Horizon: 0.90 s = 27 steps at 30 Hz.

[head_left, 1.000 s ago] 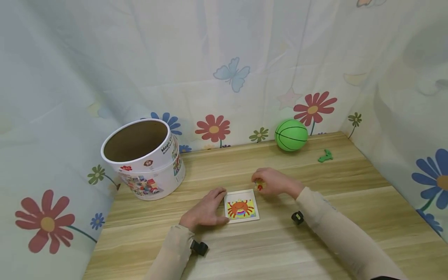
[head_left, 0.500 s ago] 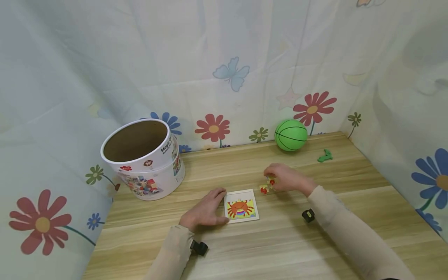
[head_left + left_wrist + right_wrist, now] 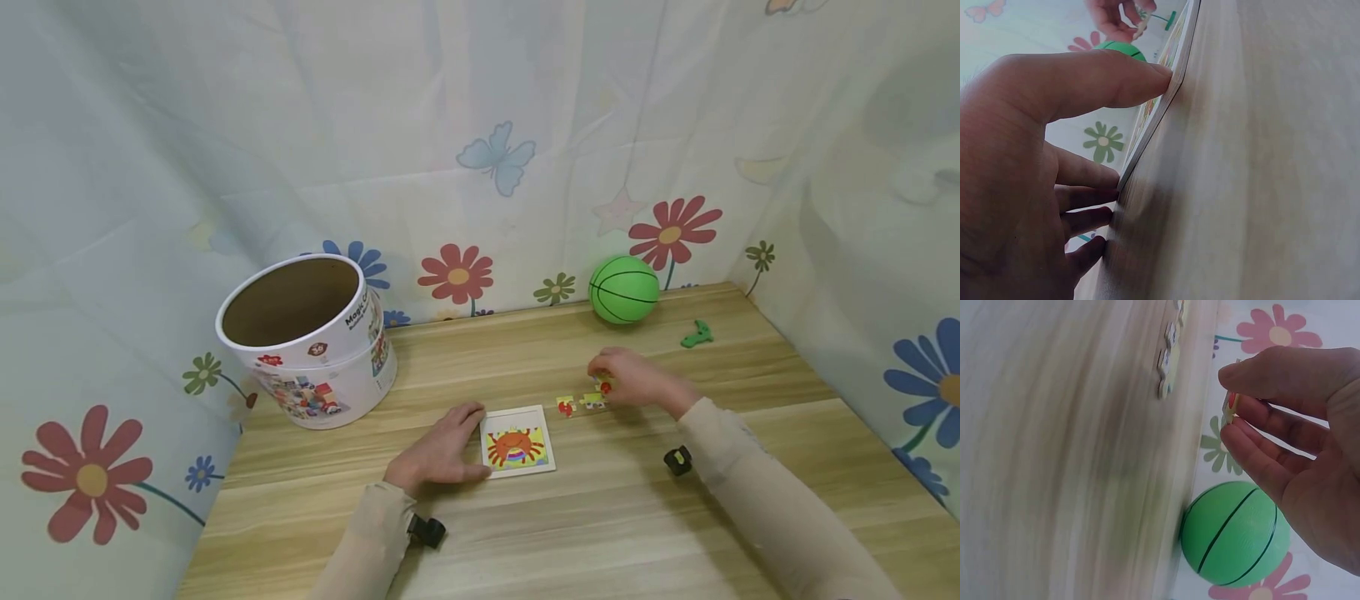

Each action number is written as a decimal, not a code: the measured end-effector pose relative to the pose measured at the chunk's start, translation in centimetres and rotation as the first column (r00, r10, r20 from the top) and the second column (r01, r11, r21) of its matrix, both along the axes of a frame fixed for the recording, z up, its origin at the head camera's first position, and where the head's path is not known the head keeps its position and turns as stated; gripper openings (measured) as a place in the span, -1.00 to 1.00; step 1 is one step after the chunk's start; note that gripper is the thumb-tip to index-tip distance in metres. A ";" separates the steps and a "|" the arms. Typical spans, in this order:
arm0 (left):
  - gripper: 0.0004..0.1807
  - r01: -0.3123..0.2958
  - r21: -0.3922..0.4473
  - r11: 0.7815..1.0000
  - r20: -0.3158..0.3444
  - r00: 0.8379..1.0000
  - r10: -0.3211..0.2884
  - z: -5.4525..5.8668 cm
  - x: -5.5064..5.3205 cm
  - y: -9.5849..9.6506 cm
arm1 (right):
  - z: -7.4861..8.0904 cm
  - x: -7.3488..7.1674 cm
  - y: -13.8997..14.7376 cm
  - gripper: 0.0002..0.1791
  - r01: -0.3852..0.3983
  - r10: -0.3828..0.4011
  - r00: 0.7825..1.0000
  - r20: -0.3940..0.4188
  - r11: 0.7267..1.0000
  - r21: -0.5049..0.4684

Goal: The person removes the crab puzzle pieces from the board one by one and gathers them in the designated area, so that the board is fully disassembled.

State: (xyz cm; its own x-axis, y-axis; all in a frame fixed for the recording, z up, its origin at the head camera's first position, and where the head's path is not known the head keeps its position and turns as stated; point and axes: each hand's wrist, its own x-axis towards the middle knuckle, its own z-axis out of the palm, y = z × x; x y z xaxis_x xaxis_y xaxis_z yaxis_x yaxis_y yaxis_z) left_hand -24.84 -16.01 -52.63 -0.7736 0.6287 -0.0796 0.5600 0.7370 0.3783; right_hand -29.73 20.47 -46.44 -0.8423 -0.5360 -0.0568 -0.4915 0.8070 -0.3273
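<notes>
In the head view, a white-framed puzzle board with an orange crab picture lies on the table, its upper strip plain white. My left hand rests along its left side, thumb at the near corner and fingers at the far one. The thumb and index fingertip touch the frame in the left wrist view. To the right of the board, my right hand pinches a small jigsaw piece, yellow with red, between thumb and fingers above the table. Two more jigsaw pieces, a yellow-and-red one and a yellow-green one, lie between board and right hand.
A large white cardboard bucket stands at the back left. A green ball sits against the curtain at the back right. Near it lies a small green toy piece. The wooden table extends around the hands.
My right hand has moved right, away from the board. Two jigsaw pieces it held or covered now lie on the table, and one is still pinched. The left hand and board stay put.
</notes>
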 end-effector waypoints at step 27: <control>0.04 0.020 0.009 1.000 -0.032 0.999 -0.020 -0.1 -0.2 -0.1 | -1.9 0.2 2.6 -0.57 -0.021 0.018 0.998 0.055 0.999 0.045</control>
State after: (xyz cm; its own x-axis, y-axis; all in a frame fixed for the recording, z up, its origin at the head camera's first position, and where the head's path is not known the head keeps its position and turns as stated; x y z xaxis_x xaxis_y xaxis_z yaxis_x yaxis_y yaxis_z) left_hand -25.01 -16.07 -52.72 -0.7629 0.6447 -0.0489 0.5866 0.7219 0.3671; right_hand -29.52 23.07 -48.32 -0.8266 -0.5482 -0.1274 -0.4897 0.8121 -0.3172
